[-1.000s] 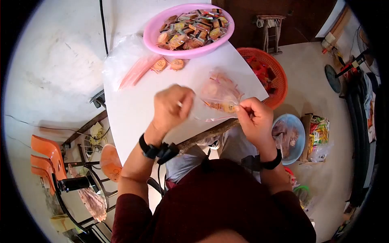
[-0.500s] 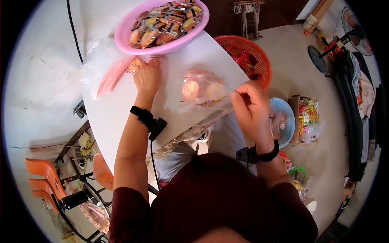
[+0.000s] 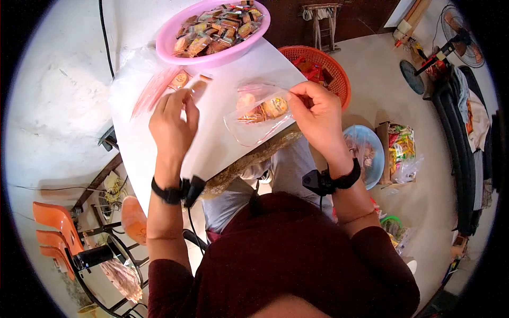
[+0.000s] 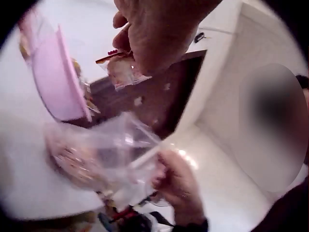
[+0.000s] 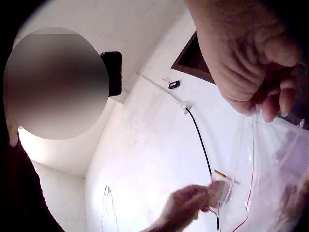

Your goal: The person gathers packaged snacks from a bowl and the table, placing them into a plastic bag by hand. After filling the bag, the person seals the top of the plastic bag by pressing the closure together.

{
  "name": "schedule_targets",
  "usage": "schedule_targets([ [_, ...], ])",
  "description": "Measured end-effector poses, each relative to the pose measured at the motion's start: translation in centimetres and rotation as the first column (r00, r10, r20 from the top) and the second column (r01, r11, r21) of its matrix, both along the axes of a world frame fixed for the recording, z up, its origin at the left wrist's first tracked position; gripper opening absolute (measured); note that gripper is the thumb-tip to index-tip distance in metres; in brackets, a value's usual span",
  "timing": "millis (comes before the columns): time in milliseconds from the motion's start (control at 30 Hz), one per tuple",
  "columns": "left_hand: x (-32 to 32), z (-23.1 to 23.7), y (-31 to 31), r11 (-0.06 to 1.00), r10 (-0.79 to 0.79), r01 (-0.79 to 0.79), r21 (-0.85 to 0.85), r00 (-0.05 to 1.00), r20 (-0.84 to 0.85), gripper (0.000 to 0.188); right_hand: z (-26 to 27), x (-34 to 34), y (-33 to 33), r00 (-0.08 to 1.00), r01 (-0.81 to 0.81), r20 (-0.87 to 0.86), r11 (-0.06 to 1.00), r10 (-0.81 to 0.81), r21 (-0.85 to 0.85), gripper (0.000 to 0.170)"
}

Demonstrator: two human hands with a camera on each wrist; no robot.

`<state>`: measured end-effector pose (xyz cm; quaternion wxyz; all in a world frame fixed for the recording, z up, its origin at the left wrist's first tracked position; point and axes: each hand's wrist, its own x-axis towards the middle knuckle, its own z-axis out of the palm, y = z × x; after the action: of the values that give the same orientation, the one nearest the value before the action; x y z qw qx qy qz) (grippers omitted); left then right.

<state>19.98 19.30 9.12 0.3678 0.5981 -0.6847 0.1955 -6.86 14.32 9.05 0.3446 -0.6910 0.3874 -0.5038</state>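
In the head view, wrapped biscuits (image 3: pixel 275 107) are already lying inside the clear bag (image 3: pixel 247 130) on the table (image 3: pixel 214 132), so the bagging seems partway along; a loose packet (image 3: pixel 181 79) is remaining near the pink basin (image 3: pixel 163 40), which is holding many more. The left hand (image 3: pixel 172 127) is pinching one packet (image 3: pixel 200 89), while the right hand (image 3: pixel 318 114) is gripping the bag's edge. In the left wrist view, that pinched packet is hanging outside the bag, so putting it in is apparently remaining. In the right wrist view, the right fingers are clamping the plastic together. Compared with half a second ago, the left hand is drawing back from beside the basin, bringing this packet along.
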Motion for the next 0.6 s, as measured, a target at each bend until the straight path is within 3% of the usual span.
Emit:
schedule_targets([
  [33,-1.2,1.1,1.4,0.992,-0.101,0.098,-0.082,0.994,-0.035,0.017,-0.1,0.1,0.1,1.000,-0.006,0.005,1.000,0.006,-0.005,0.007],
  [133,-4.8,3.0,4.3,0.944,-0.331,0.331,-0.002,0.944,0.000,0.027,-0.1,0.5,0.3,1.000,-0.019,0.017,1.000,0.019,-0.016,0.007],
  [200,-6.7,2.3,4.2,0.927,-0.374,0.372,0.034,0.926,0.058,0.030,0.1,0.7,0.8,0.999,-0.023,0.022,1.000,0.023,-0.015,0.007],
  [300,-8.2,0.5,2.5,0.956,-0.291,0.275,0.101,0.929,0.228,0.026,0.0,0.6,1.4,0.998,0.027,-0.045,0.991,-0.033,-0.131,0.006],
  [400,-9.5,-1.1,0.8,0.952,-0.286,0.241,0.187,0.918,0.275,0.021,-0.4,0.5,2.3,0.998,0.023,-0.050,0.989,-0.030,-0.148,0.006],
  [533,-9.9,-5.3,-0.9,0.914,-0.356,0.259,0.313,0.881,0.312,0.014,-1.1,0.5,3.2,0.995,-0.027,-0.100,0.981,0.008,-0.193,0.006],
  [567,-10.1,-5.6,-0.9,0.807,-0.379,0.157,0.569,0.877,0.295,0.015,-1.8,0.7,3.3,0.994,-0.008,-0.111,0.965,-0.022,-0.262,0.007],
  [600,-10.6,-5.5,-0.9,0.841,-0.382,0.257,0.475,0.905,0.186,0.015,-2.0,0.8,3.4,0.994,-0.019,-0.106,0.961,-0.011,-0.276,0.007],
])
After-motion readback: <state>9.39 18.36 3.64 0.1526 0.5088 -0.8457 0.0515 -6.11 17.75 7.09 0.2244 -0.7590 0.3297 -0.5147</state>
